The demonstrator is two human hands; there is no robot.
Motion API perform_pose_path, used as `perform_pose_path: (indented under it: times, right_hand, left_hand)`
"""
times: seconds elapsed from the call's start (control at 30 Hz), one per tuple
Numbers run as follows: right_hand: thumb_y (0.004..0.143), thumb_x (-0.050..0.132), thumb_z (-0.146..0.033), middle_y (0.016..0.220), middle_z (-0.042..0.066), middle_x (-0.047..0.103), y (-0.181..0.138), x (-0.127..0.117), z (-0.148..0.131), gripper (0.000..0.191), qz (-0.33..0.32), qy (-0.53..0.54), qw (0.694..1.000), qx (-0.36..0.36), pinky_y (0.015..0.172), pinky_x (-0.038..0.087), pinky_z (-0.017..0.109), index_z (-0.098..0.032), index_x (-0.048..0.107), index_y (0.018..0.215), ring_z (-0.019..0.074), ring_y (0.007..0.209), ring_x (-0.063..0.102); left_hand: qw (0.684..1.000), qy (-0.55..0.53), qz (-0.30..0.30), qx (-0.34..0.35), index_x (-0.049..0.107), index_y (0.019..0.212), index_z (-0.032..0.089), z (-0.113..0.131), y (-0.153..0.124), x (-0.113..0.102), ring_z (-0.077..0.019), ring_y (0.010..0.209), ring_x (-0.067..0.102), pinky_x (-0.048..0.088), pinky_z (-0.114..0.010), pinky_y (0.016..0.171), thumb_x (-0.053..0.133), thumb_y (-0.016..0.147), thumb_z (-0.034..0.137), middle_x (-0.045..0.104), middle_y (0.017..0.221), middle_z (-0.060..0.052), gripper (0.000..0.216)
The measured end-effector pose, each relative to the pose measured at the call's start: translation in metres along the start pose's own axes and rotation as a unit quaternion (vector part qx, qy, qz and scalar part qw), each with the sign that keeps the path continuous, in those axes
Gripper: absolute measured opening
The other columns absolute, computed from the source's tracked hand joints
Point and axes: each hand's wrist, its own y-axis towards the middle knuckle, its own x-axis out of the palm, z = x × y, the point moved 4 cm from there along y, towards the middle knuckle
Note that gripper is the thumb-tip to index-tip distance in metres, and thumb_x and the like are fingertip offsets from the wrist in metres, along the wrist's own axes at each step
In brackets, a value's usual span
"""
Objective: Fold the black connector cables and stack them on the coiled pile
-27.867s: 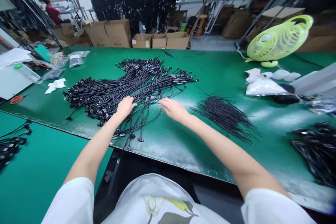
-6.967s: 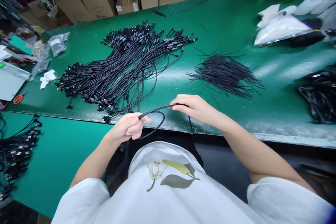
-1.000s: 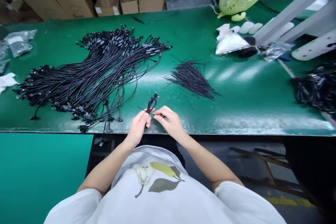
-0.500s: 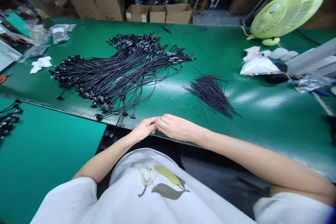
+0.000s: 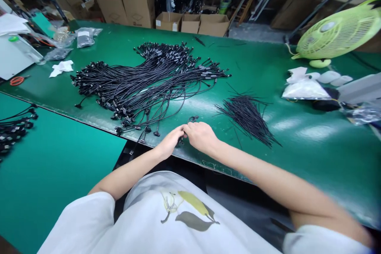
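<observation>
A green surface [image 5: 297, 154] fills a cluttered workshop. At its near edge, the left hand [image 5: 170, 141] and right hand [image 5: 201, 136] pinch a small bundled cable [image 5: 190, 121]; bare surface lies right.

The right hand [image 5: 201, 136] and left hand [image 5: 169, 143] hide most of the small coiled cable [image 5: 193, 119] pinched between them.

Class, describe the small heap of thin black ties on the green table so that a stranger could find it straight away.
Start at the long green table and find the lime-green fan at its far right. Left of it and nearer the person lies the heap of ties, just beyond the right hand. Unlike the big cable pile to its left, it is small, straight strands without plugs.
</observation>
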Motion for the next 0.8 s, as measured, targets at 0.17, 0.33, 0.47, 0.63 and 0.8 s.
perform_pose_path:
  times: [0.17,0.33,0.47,0.63,0.8]
  right_hand:
    - [0.097,0.039,-0.025,0.080,0.006,0.066,-0.002,0.002,-0.002,0.028,0.166,0.228,0.942,0.182,0.068,0.037,0.027,-0.018,0.061,0.080,0.0163,0.073,0.058]
    - [0.098,0.039,-0.032,0.068,0.000,0.059,-0.008,-0.001,0.014,0.033,0.153,0.374,0.886,0.226,0.062,0.037,0.025,-0.019,0.056,0.072,0.0137,0.064,0.054]
    - [0.097,0.040,-0.024,0.068,0.003,0.057,-0.010,-0.019,0.004,0.031,0.204,0.143,0.956,0.154,0.065,0.031,0.028,-0.018,0.057,0.072,0.0149,0.066,0.048]
    - [0.097,0.037,-0.018,0.067,0.003,0.057,-0.013,-0.011,-0.035,0.032,0.192,0.108,0.975,-0.018,0.064,0.028,0.029,-0.017,0.057,0.072,0.0143,0.064,0.045]
    - [0.098,0.039,-0.022,0.066,0.002,0.055,-0.017,-0.004,-0.011,0.030,0.168,0.194,0.961,0.107,0.065,0.030,0.026,-0.018,0.055,0.073,0.0138,0.064,0.045]
  left_hand:
    - [0.989,-0.101,0.080,0.074,0.071,0.100,0.015,0.018,0.003,-0.013,-0.0233,0.109,0.056,0.040,-0.037,0.099,0.041,0.092,0.050,0.067,0.106,-0.011,0.046]
    - [0.959,0.177,0.038,0.218,0.077,0.090,0.020,0.043,-0.023,-0.019,-0.0192,0.098,0.053,0.037,-0.032,0.097,0.043,0.093,0.052,0.059,0.096,-0.007,0.047]
    - [0.985,0.140,-0.069,0.073,0.076,0.084,0.015,0.021,-0.015,-0.014,-0.0138,0.063,0.047,0.043,-0.030,0.070,0.040,0.089,0.064,0.050,0.063,-0.001,0.060]
    - [0.999,0.021,-0.017,0.024,0.073,0.078,0.011,0.027,-0.004,-0.032,-0.0123,0.054,0.042,0.040,-0.027,0.056,0.019,0.088,0.073,0.047,0.057,-0.002,0.083]
    - [0.970,0.197,-0.014,0.138,0.072,0.075,0.016,0.044,-0.026,-0.031,-0.0153,0.077,0.053,0.045,-0.029,0.078,0.066,0.080,0.050,0.057,0.080,-0.004,0.035]
